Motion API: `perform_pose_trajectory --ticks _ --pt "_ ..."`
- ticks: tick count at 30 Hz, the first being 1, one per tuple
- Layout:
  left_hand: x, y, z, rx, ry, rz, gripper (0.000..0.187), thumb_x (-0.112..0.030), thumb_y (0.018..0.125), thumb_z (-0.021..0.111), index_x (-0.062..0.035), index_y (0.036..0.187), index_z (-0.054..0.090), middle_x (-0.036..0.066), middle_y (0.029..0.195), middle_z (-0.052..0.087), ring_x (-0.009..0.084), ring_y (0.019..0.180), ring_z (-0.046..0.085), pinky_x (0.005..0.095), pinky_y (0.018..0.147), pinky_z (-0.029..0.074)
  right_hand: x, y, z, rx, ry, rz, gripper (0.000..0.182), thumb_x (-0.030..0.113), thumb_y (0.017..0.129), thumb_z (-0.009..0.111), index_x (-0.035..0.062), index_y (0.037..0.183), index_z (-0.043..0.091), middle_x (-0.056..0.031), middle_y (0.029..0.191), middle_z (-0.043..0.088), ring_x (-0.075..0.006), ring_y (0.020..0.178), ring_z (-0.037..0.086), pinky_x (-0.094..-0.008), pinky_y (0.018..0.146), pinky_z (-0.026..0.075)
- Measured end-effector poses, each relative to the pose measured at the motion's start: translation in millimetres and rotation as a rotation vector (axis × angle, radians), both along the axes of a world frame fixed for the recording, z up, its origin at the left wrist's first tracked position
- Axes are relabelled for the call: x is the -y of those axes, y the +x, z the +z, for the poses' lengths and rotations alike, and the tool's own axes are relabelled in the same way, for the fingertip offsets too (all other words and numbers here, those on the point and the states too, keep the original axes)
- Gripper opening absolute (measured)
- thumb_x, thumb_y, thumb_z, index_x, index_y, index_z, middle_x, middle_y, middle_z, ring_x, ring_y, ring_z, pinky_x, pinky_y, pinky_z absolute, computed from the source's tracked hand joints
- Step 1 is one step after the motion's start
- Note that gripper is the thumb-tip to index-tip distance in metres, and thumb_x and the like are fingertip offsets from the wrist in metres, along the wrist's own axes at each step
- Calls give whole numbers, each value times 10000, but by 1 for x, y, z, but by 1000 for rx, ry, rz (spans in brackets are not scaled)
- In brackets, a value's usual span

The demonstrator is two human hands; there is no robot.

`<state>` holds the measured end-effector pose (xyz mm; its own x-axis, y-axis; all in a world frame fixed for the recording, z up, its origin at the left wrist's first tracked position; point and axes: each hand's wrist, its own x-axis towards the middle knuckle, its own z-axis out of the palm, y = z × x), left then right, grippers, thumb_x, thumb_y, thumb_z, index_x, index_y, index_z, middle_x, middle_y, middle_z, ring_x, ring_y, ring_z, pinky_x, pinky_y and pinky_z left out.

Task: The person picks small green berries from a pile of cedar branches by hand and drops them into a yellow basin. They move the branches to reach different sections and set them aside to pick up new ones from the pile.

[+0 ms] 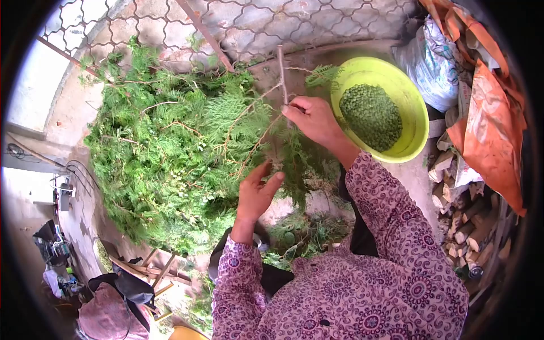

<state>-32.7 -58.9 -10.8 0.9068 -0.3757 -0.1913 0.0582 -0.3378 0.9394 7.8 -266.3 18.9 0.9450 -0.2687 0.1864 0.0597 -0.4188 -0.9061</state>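
Observation:
A bare woody branch (281,71) with side twigs and green scale-like leaves rises from my right hand (314,122), whose thumb and fingers pinch its stem. Below it, my left hand (256,195) has its thumb and fingers apart, close to the hanging sprigs of the same branch; I cannot make out whether the fingertips touch them. To the left lies a large heap of cut green conifer branches (164,164). Beside my right hand stands a yellow-green basin (416,107) with many small round green cones (371,116) in it.
A wire mesh fence (249,28) runs along the back. Plastic bags (433,68), an orange sheet (490,136) and stacked firewood (470,226) stand on the right. More leafy twigs (309,232) lie near my legs. At lower left is a wooden stool frame (161,272) beside a dark bag (133,286).

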Motion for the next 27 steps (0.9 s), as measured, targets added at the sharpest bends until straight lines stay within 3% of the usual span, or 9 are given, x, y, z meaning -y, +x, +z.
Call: perform_pose_trajectory --ticks 5,7,9,11,12,15,19,21,27 --pt "14 -6 -15 -160 -71 -140 824 -294 711 708 51 1311 260 202 1190 495 224 1002 547 314 841 437 -21 -5 1 3 40 122 194 175 795 606 -18 777 612 -4 582 540 -31 552 459 -215 490 378" --pt "15 -8 -32 95 177 -133 854 -289 691 717 61 1311 246 225 1175 498 243 1030 536 316 856 429 -28 -6 -1 24 78 176 193 176 795 606 -17 780 614 -1 584 546 -31 557 470 -214 494 385" --pt "18 -9 -38 -93 -68 -71 856 -283 678 717 59 1309 251 246 1160 506 253 1051 527 309 867 421 -33 -7 0 1 93 177 197 179 786 612 -17 768 610 -24 582 553 -40 554 479 -229 498 394" --pt "19 -8 -37 -35 -21 -30 801 -220 707 678 60 1315 238 246 1131 527 244 1006 556 310 831 443 -38 -7 -1 39 34 179 212 189 775 619 -21 755 603 -53 582 545 -52 550 482 -248 501 401" --pt "20 -9 -30 -36 -19 -30 801 -220 707 678 60 1315 238 246 1131 527 244 1006 556 310 831 443 -42 -6 -2 96 53 147 243 257 724 631 20 678 609 -146 586 547 -267 516 558 -340 490 422" --pt "20 -10 -10 -16 127 -62 722 -133 741 615 50 1324 230 206 1084 560 232 913 592 303 726 489 -44 -5 -5 117 17 161 245 263 718 630 22 677 611 -150 590 547 -272 525 562 -347 492 426" --pt "13 -8 -19 -400 -128 -20 636 -46 773 553 21 1327 249 155 1064 558 201 808 606 280 606 501 -46 -4 -9 132 -52 159 246 267 713 629 25 673 614 -157 601 553 -286 546 571 -359 506 434" --pt "10 -9 -22 -488 -228 36 597 -36 791 547 8 1321 274 137 1067 554 191 783 607 279 596 496 -45 -3 -13 83 -101 198 215 207 756 624 -7 755 612 -101 607 566 -148 556 561 -295 535 435" --pt "4 4 -17 -723 -582 337 254 -121 853 457 -30 1089 474 109 934 557 202 685 574 292 535 458 -52 -7 -9 245 -9 140 225 164 723 662 25 894 615 -81 767 600 -158 627 567 -282 580 456"
